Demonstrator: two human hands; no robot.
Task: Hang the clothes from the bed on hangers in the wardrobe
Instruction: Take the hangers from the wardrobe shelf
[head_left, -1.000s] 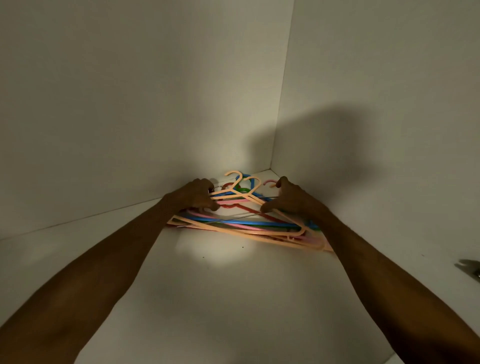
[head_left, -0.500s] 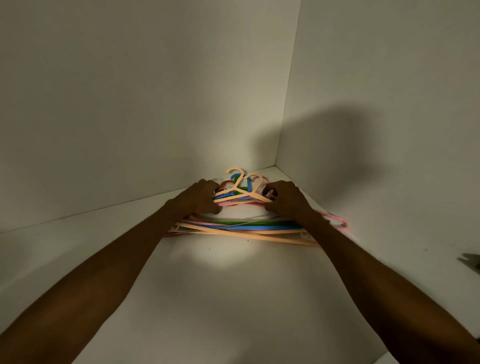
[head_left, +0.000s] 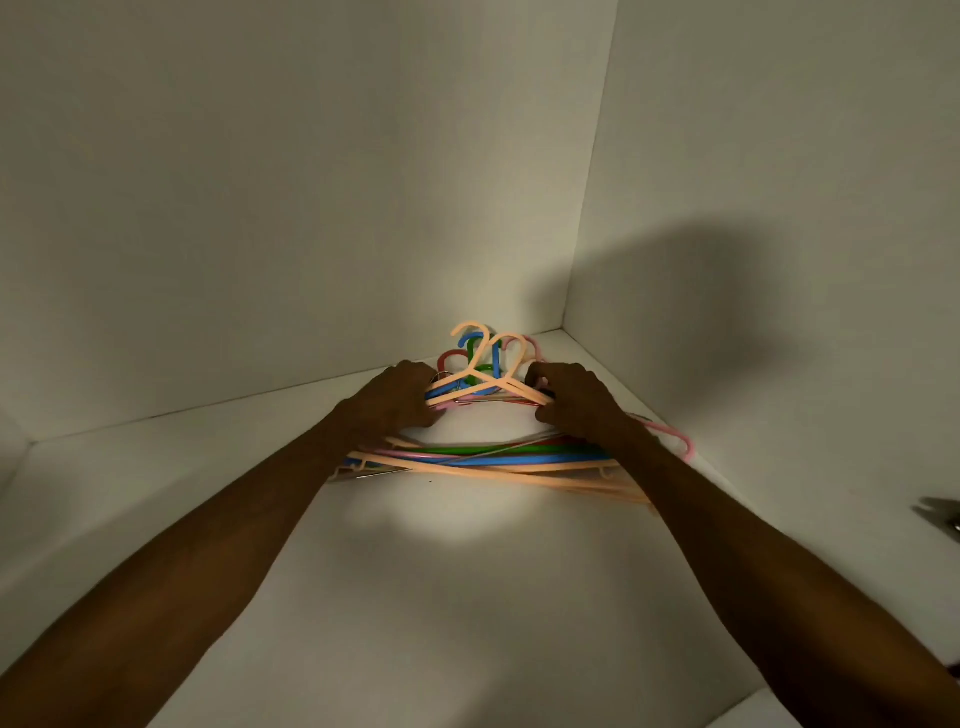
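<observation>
Gripping the stacked hangers (head_left: 488, 460) by their shoulders, the left hand (head_left: 400, 397) clamps at nine o'clock, the right hand (head_left: 576, 400) at three; judged purpose: squaring the bundle for lifting.

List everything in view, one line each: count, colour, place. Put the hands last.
hangers: a bundle, count unclear; peach, blue, green, red, pink; on the shelf floor near the back right corner.
pink hanger: one; end pokes out toward the right wall.
shelf floor: one, white.
back wall: white.
right wall: white.
grey object: one, right edge; unidentifiable.
left grip: bare hand, holds the bundle's left side.
right grip: bare hand, holds its right side.
</observation>
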